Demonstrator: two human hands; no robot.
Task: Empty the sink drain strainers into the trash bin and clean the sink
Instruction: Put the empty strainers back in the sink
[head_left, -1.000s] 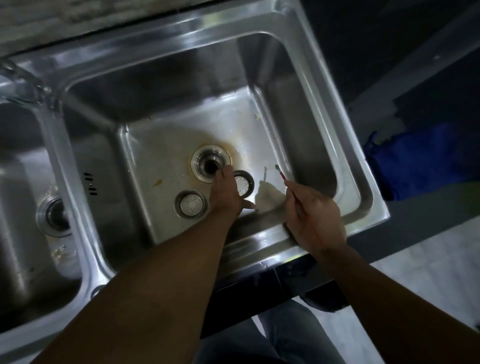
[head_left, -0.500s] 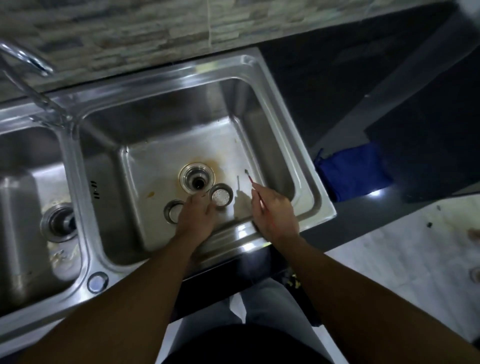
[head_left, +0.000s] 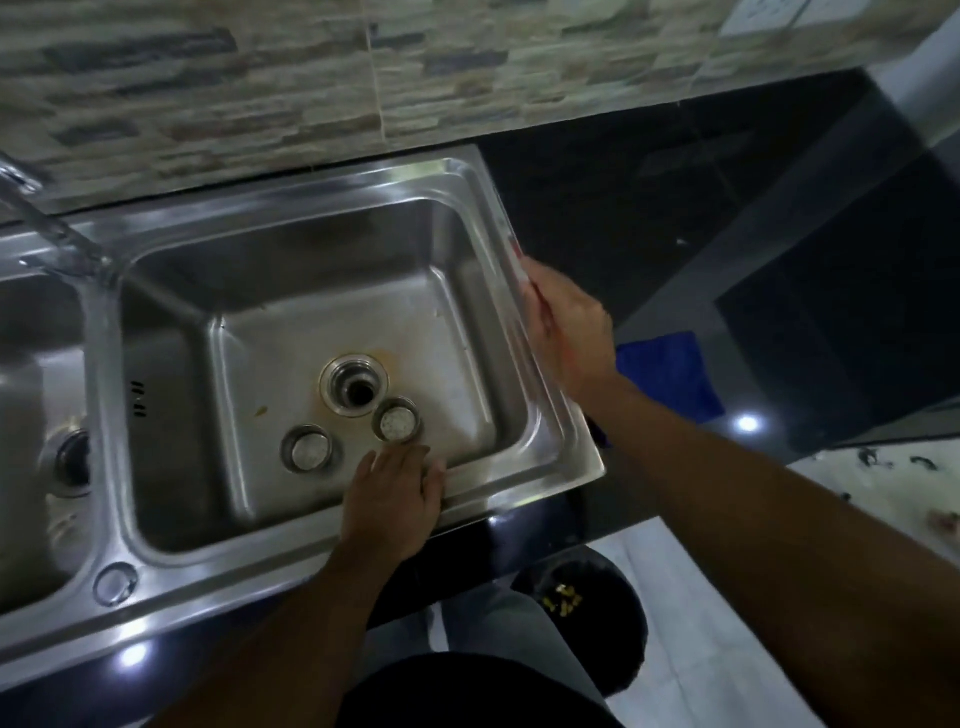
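Note:
A steel double sink (head_left: 519, 332) fills the view. Two round drain strainers lie on the right basin's floor: one (head_left: 398, 421) just right of the open drain hole (head_left: 357, 387), the other (head_left: 307, 450) to its front left. My left hand (head_left: 390, 501) rests flat at the basin's front wall, fingers apart, holding nothing, just short of the strainers. My right hand (head_left: 569, 322) is over the sink's right rim, closed on a thin red-handled tool (head_left: 522, 265), partly blurred. A black trash bin (head_left: 582, 603) with yellow scraps stands on the floor below the counter.
The left basin has its own drain (head_left: 72, 462). A faucet (head_left: 49, 223) rises at the back left. A blue cloth (head_left: 670, 374) lies on the black counter right of the sink. A stone-pattern wall runs behind. Orange stains ring the drain.
My right hand has moved up and right, from inside the basin to the right rim, with the tool. My left hand has drawn back from the strainers toward the front wall. The view pulled back.

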